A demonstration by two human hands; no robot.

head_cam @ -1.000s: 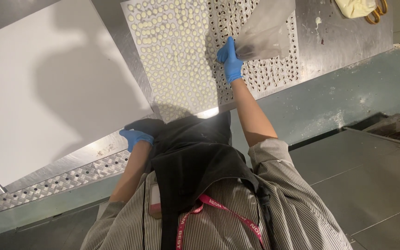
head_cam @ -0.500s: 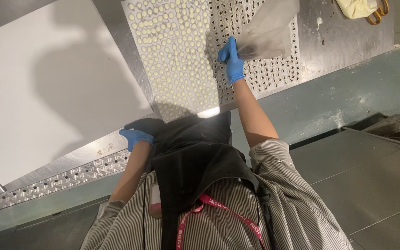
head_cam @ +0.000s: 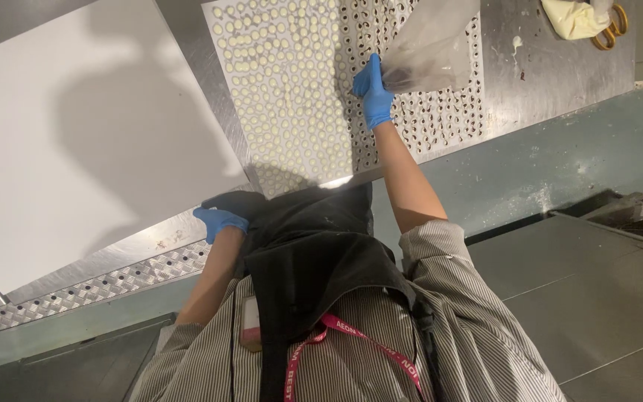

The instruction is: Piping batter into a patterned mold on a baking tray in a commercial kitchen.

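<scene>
— While the left hand (head_cam: 219,221) rests on the steel table (head_cam: 150,246) edge, fingers curled, is it holding anything?

— Hard to tell. Farther out, the right hand (head_cam: 373,91) is clamped on a piping bag (head_cam: 432,46) over the dotted sheet (head_cam: 292,97).

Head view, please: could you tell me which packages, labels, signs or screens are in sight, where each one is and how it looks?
Piping bag: clear plastic, dark at its tip, in the grip of the right hand over the dotted sheet.
Second bag: cream-filled, top right on the steel table.
Lanyard: red printed strap across the striped shirt.
Card: small, pale, on the chest.
No signs or screens.
</scene>
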